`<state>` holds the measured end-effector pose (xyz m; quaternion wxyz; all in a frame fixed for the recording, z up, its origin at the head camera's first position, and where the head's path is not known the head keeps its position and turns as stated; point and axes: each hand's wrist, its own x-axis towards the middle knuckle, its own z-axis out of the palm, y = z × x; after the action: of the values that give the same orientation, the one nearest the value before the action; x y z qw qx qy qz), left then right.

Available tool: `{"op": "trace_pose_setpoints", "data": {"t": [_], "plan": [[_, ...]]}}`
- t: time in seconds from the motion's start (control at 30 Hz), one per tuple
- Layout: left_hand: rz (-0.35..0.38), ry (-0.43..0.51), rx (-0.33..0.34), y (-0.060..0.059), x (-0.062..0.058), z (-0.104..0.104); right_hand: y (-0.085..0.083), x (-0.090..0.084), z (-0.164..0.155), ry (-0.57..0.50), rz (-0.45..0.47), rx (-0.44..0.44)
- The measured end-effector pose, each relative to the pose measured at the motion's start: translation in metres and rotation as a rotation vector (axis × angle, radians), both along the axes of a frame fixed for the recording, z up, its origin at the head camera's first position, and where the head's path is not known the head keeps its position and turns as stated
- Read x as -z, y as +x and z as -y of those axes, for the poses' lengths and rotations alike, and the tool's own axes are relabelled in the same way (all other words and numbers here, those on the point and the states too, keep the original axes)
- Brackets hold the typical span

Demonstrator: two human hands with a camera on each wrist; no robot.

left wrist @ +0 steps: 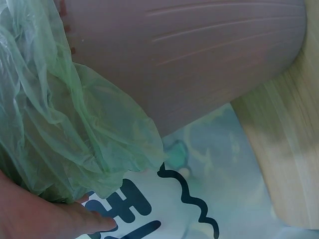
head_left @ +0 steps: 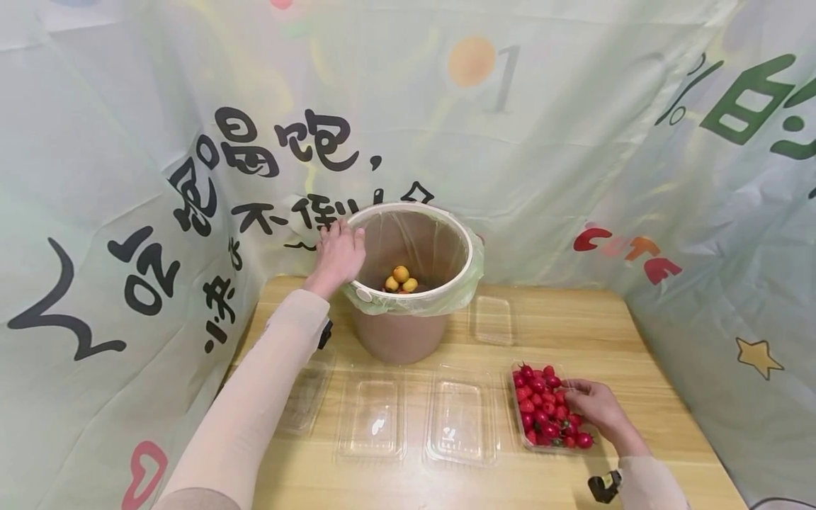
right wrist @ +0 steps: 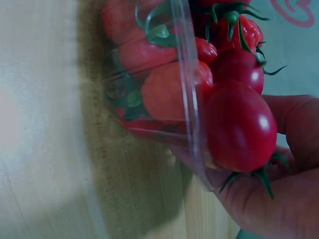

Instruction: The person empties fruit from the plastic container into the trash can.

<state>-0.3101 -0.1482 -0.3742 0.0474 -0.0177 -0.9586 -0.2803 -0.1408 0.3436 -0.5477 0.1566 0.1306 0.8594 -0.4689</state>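
Wooden table, printed curtain backdrop, lined bin, tomato tray

Makeshift recording booth set up indoors, not a working kitchen or shop: pale green printed fabric backdrop w/ large black Chinese characters, a yellow star and red lettering hangs on three sides, closing off the room behind. Furnishing is one light wooden tabletop carrying staged props, i.e. a brown plastic bin lined w/ a green bag and a row of empty clear plastic trays.
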Motion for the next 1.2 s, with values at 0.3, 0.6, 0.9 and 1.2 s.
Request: {"op": "trace_pose_setpoints", "data": {"t": [0.3,0.6,0.9,1.2], "plan": [[0.007,-0.005,0.005,-0.001,0.0,0.0,0.002,-0.002,-0.002,-0.017,-0.034,-0.026],[-0.008,-0.007,-0.002,-0.001,0.001,0.0,0.003,-0.003,-0.004,-0.047,-0.021,-0.028],[-0.008,-0.002,0.003,0.001,-0.001,-0.001,0.001,-0.005,-0.006,-0.073,-0.003,-0.025],[-0.007,-0.006,0.002,0.001,-0.001,-0.001,-0.001,-0.019,-0.012,-0.114,-0.012,-0.02]]}}
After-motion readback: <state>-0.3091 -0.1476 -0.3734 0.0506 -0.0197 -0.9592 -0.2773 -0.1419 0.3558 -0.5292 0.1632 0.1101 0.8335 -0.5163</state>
